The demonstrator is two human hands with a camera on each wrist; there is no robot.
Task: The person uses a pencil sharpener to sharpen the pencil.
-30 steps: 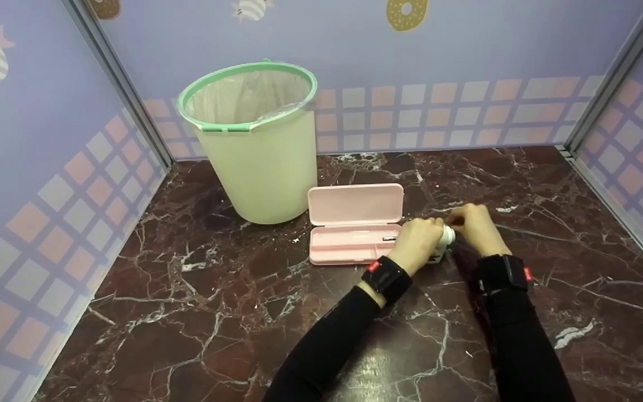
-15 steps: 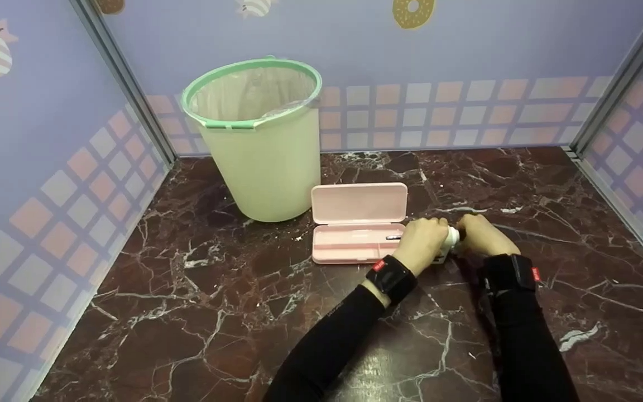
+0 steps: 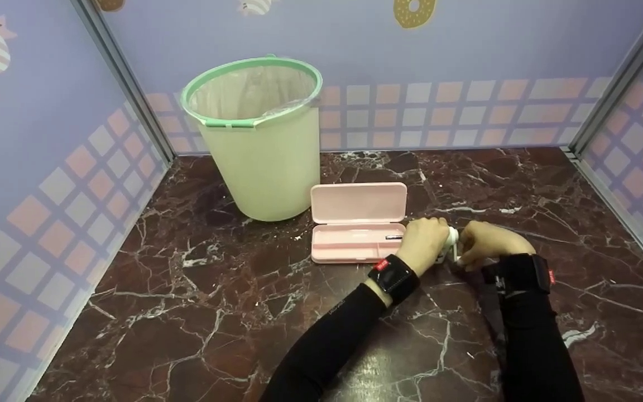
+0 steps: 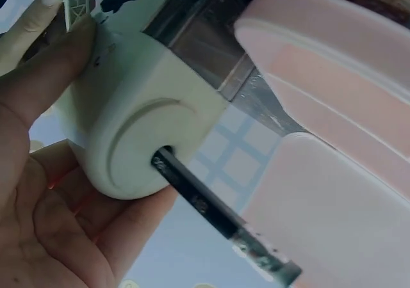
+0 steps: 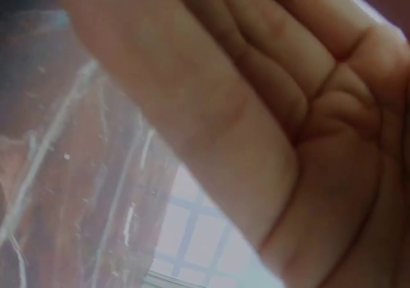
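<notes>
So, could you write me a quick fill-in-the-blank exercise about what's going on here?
1. The person's ____ hand grips the pale sharpener.
2. Sticking out of the sharpener's hole is a black ____.
3. The open pencil case is coloured ____.
4. The rim of the bin is ____.

Missing words: left; pencil; pink; green.

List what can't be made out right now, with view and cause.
- Pencil, inserted end: left wrist, hidden inside the sharpener.
- Pencil lettering: left wrist, too small and blurred to read fully.
- Most of the sharpener: head, covered by the left hand.
- Crank: right wrist, behind the right hand or out of frame, can't tell which.
- Bin, inside bottom: head, hidden by its near wall.
- Pencil case: left wrist, cut off by the right edge.
</notes>
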